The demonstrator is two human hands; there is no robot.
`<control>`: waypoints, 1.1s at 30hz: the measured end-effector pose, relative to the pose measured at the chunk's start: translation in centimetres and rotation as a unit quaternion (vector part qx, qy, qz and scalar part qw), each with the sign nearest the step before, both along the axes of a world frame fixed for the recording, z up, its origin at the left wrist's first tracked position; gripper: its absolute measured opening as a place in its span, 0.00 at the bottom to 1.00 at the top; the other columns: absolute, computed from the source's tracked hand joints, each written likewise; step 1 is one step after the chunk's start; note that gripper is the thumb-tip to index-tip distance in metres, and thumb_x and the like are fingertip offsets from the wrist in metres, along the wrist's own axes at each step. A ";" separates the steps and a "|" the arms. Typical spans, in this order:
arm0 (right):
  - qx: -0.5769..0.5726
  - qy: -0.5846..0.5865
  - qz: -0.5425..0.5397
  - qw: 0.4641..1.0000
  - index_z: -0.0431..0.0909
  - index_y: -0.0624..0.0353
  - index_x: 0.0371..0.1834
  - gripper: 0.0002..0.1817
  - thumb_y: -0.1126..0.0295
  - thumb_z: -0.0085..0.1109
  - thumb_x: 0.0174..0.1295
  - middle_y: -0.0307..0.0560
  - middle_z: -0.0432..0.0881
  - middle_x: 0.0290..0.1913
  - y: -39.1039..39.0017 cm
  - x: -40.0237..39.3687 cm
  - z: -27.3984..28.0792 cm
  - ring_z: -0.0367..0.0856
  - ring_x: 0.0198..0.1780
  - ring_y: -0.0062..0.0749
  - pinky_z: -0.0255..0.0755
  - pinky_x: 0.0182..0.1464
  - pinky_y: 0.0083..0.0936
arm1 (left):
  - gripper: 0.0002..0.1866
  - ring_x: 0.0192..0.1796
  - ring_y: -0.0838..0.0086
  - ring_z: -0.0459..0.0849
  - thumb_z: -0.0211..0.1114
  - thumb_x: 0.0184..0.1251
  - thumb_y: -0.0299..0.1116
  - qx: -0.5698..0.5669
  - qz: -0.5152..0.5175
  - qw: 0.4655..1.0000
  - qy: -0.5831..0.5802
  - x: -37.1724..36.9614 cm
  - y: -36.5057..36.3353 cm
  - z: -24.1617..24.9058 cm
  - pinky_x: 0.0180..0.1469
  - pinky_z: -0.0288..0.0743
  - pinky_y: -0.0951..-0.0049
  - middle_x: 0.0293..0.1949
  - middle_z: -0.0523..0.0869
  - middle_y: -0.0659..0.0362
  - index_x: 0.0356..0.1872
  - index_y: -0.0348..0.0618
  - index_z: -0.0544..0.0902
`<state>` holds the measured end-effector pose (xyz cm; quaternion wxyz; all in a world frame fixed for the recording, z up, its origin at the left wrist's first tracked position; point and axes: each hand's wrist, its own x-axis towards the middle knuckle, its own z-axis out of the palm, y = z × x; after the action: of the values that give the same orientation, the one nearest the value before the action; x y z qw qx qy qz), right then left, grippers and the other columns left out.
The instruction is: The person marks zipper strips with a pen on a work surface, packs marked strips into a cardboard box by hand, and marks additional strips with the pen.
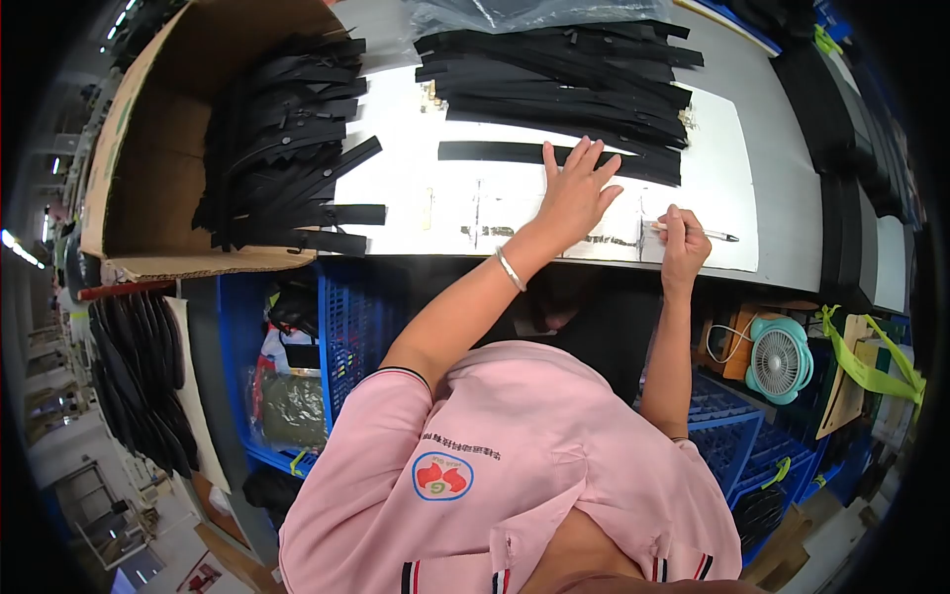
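My left hand (579, 198), with a silvery bracelet at its wrist, lies with fingers spread. Its fingertips rest on a single black strip (495, 150) laid across the white sheet (732, 198). To its right, my right hand (685, 241) is closed round a pen (720, 236), held nearly level over the sheet near dark marks. Just beyond the single strip lies a pile of black strips (554, 84). Part of the single strip is hidden under my left fingers.
An open cardboard box (124, 168) full of black strips (287, 139) stands on the left of the table (787, 213). Clear plastic (534, 12) lies at the far edge. Black stacked items (846, 233) stand at the right. Below are blue crates (322, 366) and a small fan (780, 359).
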<state>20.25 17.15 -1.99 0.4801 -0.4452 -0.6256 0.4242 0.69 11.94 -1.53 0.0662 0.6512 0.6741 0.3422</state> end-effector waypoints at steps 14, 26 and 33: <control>0.007 0.012 0.009 1.000 0.84 0.64 0.31 0.12 0.70 0.62 0.72 0.33 0.78 0.22 -0.1 -0.5 0.3 0.70 0.25 0.11 0.61 0.27 0.16 | 0.17 0.65 0.52 0.77 0.70 0.63 0.32 0.011 0.341 0.918 0.204 -24.9 -13.0 -2.2 0.65 0.66 0.47 0.58 0.83 0.47 0.52 0.39 0.85; 0.025 0.016 0.003 1.000 0.84 0.66 0.30 0.12 0.69 0.64 0.71 0.32 0.76 0.20 -0.1 -0.8 0.1 0.67 0.25 0.11 0.61 0.27 0.17 | 0.08 0.50 0.54 0.86 0.69 0.65 0.30 0.052 0.262 0.960 0.080 -22.4 -12.7 0.2 0.56 0.76 0.60 0.45 0.89 0.51 0.42 0.38 0.87; 0.043 0.015 0.002 0.999 0.85 0.66 0.32 0.11 0.69 0.64 0.69 0.39 0.82 0.23 -0.1 -0.8 0.0 0.73 0.24 0.14 0.65 0.27 0.19 | 0.12 0.58 0.55 0.84 0.75 0.61 0.30 -0.047 0.247 0.967 -0.034 -23.1 -15.0 2.4 0.61 0.77 0.63 0.61 0.84 0.46 0.42 0.36 0.85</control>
<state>19.42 17.07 -1.98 0.5075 -0.4163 -0.6368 0.4045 -22.38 -3.08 0.91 0.0326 0.4490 0.8265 0.3378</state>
